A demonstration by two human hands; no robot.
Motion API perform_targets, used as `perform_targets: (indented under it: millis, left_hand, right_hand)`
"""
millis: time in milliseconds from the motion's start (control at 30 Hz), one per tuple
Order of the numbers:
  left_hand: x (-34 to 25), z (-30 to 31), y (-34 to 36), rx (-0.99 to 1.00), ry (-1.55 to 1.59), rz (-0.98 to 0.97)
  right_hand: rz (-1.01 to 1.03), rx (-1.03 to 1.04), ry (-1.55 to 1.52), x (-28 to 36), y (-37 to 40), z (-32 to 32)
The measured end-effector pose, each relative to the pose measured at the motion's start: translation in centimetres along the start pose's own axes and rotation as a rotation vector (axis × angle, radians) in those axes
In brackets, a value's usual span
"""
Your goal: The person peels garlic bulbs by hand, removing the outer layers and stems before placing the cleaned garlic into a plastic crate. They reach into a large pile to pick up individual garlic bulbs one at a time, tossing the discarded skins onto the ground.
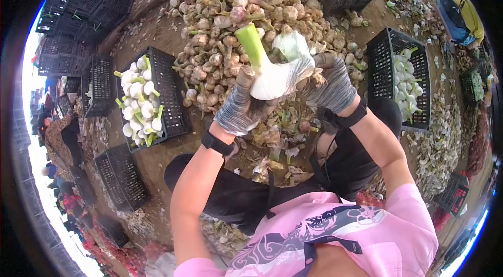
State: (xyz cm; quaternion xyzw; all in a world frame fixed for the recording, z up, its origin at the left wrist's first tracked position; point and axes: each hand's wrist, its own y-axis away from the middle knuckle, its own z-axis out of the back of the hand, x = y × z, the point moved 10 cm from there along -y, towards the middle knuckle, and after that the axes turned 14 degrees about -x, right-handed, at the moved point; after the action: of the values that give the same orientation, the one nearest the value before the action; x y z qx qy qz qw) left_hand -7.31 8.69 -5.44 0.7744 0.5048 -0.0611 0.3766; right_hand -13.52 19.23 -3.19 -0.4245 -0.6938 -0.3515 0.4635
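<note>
The brown ground (157, 164) spreads under everything. Across the top centre of the frame lies a big heap (209, 51) of unpeeled garlic, dirty and brownish, some bulbs with dry stalks. Black stacked crates (86, 2) fill the upper left.

Left of the heap, a black crate (175, 96) holds white bulbs with short green stems; right of the heap, another black crate (384, 75) holds more of them. A third crate (339, 2), with brownish garlic in it, is at the upper right, and a fourth (123, 180) is on the ground at the lower left. Pale loose scraps (440, 146) cover the ground along the right side, and a person (463, 17) in yellow and blue is at the upper right edge.

Both hands wear grey, streaked gloves and meet just above the frame's centre, in front of the heap. Between them is one large white bulb (275, 80), tilted, its cut green stem (251, 45) pointing up and slightly left. The left hand (240, 106) has its grip closed on the bulb's left side, thumb by the stem base. The right hand (332, 85) has its grip bent around the right side, by the frayed roots (316, 75). A loose pale skin (292, 46) stands up beside the stem.
</note>
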Motion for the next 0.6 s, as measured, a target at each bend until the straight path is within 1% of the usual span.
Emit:
perform_targets:
  millis: [33, 67, 133, 167, 200, 233, 267, 300, 333, 367, 433, 467, 500, 533, 567, 600]
  left_hand:
    - [-0.7, 0.1, -0.1, -0.028, -0.088, -0.078]
    - [-1.5, 0.2, -0.2, -0.056, -0.176, -0.16]
    - [-3.3, 0.0, 0.1, -0.091, -0.395, -0.346]
    - [-3.1, -0.4, -0.1, -0.091, -0.398, -0.344]
    - [-3.6, -0.3, -0.2, -0.186, -0.471, -0.434]
    - [-4.3, -0.1, 0.0, -0.282, -0.543, -0.525]
    - [-4.3, 0.0, -0.1, -0.283, -0.544, -0.525]
    - [-4.3, 0.2, -0.1, -0.276, -0.47, -0.529]
    - [-4.4, 0.3, -0.1, -0.27, -0.398, -0.532]
    - [-4.5, 0.5, -0.1, -0.263, -0.327, -0.533]
    - [-4.7, 0.7, 0.0, -0.276, -0.307, -0.523]
    - [-4.8, 0.7, 0.1, -0.264, -0.258, -0.521]
    - [-4.7, 0.6, 0.2, -0.253, -0.208, -0.518]
    - [-4.8, -0.8, 0.7, -0.199, -0.156, -0.501]
    - [-4.9, -1.1, 0.9, -0.2, -0.157, -0.497]
    - [-4.6, -1.8, 0.9, -0.118, -0.096, -0.436]
  right_hand:
    - [0.073, 0.036, 0.002, 0.7, 0.0, -0.3]
    - [0.074, 0.038, 0.0, 0.8, -0.1, -0.4]
    - [0.027, -0.013, -0.157, 0.9, -0.3, -0.2]
    - [0.002, -0.04, -0.236, 0.8, -0.3, 0.0]
    - [0.255, 0.015, 0.165, 0.5, -0.2, 0.5]
    - [0.255, 0.014, 0.164, 0.7, 0.0, 0.0]
    - [0.115, 0.036, 0.122, -0.4, 0.3, -0.7]
    - [-0.026, 0.058, 0.079, -1.3, 0.7, -1.6]
    - [0.255, 0.168, 0.289, 1.3, 1.6, -3.7]
    - [0.254, 0.166, 0.285, 0.9, 1.9, -3.8]
    - [0.088, 0.115, 0.26, -1.6, 1.9, -3.2]
    - [-0.042, 0.127, 0.256, -2.3, 0.7, -2.2]
    - [0.086, 0.229, -0.205, -0.1, -0.2, -3.1]
    - [-0.105, 0.104, -0.401, 0.2, -0.5, -2.2]
    - [-0.294, -0.026, -0.594, 0.3, -0.4, -1.2]
    - [-0.516, -0.066, -0.918, -1.4, -1.7, -0.4]
